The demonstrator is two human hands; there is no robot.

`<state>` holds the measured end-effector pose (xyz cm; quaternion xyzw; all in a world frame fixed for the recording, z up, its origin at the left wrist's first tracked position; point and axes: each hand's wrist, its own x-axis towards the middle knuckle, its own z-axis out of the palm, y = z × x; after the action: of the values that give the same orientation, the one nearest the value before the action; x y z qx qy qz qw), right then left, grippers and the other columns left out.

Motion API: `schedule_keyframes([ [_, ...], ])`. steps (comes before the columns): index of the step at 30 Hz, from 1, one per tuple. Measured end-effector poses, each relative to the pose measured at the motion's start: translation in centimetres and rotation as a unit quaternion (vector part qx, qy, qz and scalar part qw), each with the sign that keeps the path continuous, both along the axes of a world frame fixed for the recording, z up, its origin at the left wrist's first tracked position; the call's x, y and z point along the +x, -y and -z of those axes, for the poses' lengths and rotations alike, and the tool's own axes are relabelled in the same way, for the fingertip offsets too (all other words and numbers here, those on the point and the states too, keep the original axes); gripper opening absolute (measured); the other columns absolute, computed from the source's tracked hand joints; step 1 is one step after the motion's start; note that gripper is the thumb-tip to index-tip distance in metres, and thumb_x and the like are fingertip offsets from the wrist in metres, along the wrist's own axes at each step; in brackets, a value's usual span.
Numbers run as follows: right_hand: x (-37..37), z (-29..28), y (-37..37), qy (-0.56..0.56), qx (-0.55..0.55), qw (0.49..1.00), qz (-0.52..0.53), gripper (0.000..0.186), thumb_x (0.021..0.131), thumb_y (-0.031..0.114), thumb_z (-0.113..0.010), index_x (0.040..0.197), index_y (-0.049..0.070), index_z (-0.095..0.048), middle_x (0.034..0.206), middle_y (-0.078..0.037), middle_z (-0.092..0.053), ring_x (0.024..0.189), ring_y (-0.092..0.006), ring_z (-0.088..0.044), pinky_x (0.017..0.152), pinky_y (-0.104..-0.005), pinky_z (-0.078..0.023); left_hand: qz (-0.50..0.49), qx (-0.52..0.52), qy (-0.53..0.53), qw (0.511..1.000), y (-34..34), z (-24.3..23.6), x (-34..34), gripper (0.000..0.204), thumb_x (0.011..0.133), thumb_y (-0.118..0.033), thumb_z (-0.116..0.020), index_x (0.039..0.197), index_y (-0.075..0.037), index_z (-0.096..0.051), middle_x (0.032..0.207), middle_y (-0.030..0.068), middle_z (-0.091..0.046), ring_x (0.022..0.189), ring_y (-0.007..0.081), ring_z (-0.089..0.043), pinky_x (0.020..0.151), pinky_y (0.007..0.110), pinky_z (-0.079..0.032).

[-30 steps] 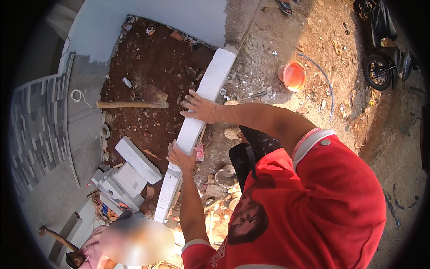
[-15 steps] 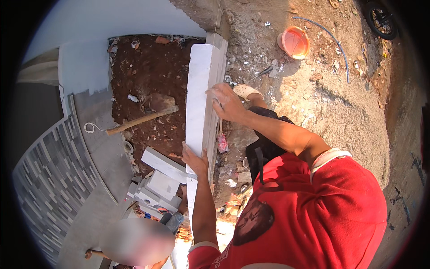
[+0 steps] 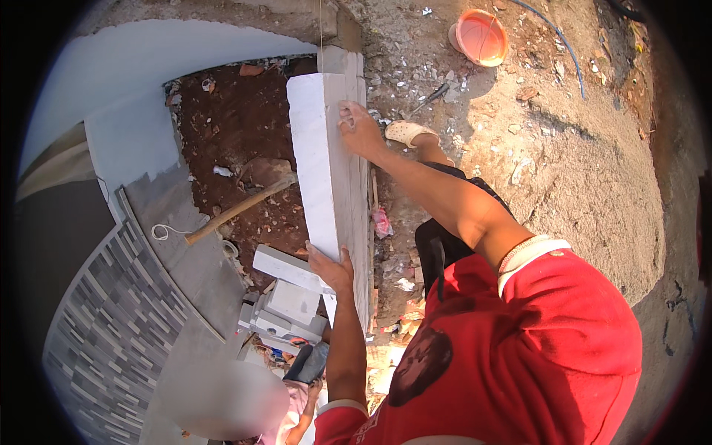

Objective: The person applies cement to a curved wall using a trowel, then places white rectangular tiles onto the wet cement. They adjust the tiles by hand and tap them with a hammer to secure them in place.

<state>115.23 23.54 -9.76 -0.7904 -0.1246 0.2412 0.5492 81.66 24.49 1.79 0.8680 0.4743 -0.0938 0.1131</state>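
A long white block (image 3: 313,159) lies along the top of a low pale block wall (image 3: 356,245). My left hand (image 3: 331,268) grips it toward the near part, fingers across the white top and thumb up along the side. Farther along, my right hand (image 3: 360,130) presses bent fingers against the grey side face, close to the far end. Beneath my left hand's fingers, a loose grey-white block (image 3: 289,267) reaches in from the left. A hoe (image 3: 241,210) with a wooden handle lies on the dark soil (image 3: 215,133) left of the wall.
Several grey-white blocks (image 3: 293,302) are stacked at the lower left, near another person (image 3: 300,415) whose upper part is blurred. An orange bucket (image 3: 480,38) and a blue hose (image 3: 552,33) lie on the rubble ground. My foot in a cream clog (image 3: 403,133) stands beside the wall.
My right hand has shifted toward the block's far end and now sits on its side face. My left hand stays at the near part. The view has shifted; the other person's arm now shows.
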Motion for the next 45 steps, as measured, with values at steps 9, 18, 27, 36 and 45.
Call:
schedule_keyframes([
  [9,10.2,1.1,-0.6,0.027,0.057,0.998,-0.025,0.047,0.103,0.027,-0.058,0.146,0.009,-0.056,0.14,-0.02,-0.06,0.122,-0.0339,-0.063,0.106,-0.0408,-0.048,0.003,-0.01,0.026,1.0,0.4,-0.5,0.1,0.103,0.08,-0.015,-0.083,0.161,0.003,-0.02,0.155,0.0303,-0.04,0.138,0.0496,-0.039,0.117,0.057,-0.031],
  [18,11.3,-0.6,-1.4,-0.035,0.032,0.996,-0.076,0.064,0.104,0.054,-0.056,0.136,-0.001,-0.065,0.144,-0.022,-0.061,0.136,-0.0351,-0.055,0.116,-0.0401,-0.04,-0.002,-0.009,0.041,0.999,0.6,-0.9,0.6,0.106,0.081,-0.014,-0.084,0.164,-0.002,-0.019,0.145,0.035,-0.043,0.13,0.0516,-0.042,0.112,0.056,-0.036],
  [27,11.4,1.2,-1.6,0.02,0.034,0.997,-0.072,0.06,0.105,0.052,-0.055,0.136,0.002,-0.066,0.132,-0.02,-0.069,0.124,-0.0309,-0.063,0.108,-0.0395,-0.046,-0.009,0.0,0.05,0.999,0.8,-0.4,0.5,0.107,0.081,-0.016,-0.085,0.164,-0.002,-0.019,0.141,0.0336,-0.044,0.126,0.0501,-0.044,0.109,0.059,-0.036],
  [36,13.1,7.7,8.6,0.049,-0.024,0.994,-0.097,0.044,0.103,0.036,-0.055,0.136,0.009,-0.066,0.138,-0.022,-0.064,0.131,-0.0379,-0.06,0.11,-0.0438,-0.045,-0.037,0.009,0.038,0.999,1.3,-0.8,1.5,0.105,0.083,-0.017,-0.08,0.164,0.001,-0.017,0.151,0.0352,-0.039,0.136,0.0503,-0.04,0.114,0.063,-0.029],
  [45,10.9,29.9,27.7,0.136,-0.366,0.857,-0.335,0.043,0.094,0.012,-0.052,0.135,0.007,-0.065,0.105,-0.026,-0.07,0.099,-0.0459,-0.067,0.091,-0.05,-0.054,-0.087,0.015,-0.016,0.996,1.7,-1.1,1.3,0.104,0.081,-0.017,-0.083,0.163,0.003,-0.022,0.163,0.0305,-0.033,0.144,0.0522,-0.035,0.12,0.057,-0.028],
])
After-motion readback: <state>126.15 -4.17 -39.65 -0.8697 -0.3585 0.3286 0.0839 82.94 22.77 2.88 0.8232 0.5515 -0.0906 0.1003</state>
